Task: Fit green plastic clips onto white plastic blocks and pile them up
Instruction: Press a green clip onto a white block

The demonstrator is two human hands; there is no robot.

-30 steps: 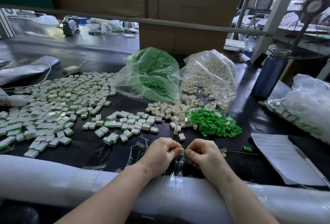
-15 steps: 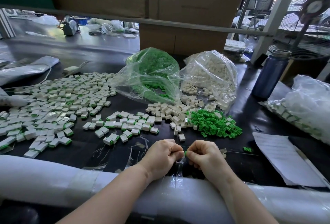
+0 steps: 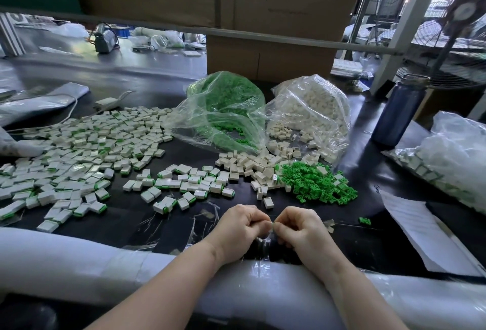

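Left hand (image 3: pixel 240 227) and right hand (image 3: pixel 299 229), fingers curled, pinch one white block (image 3: pixel 270 224) with green clip (mostly hidden) between touching fingertips.

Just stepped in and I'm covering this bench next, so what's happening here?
A person is fitting clips to blocks. The left hand and right hand meet at the table's near edge, pinching one small piece between them; it's mostly hidden. Loose green clips and bare white blocks lie just beyond. Finished blocks spread to the left.
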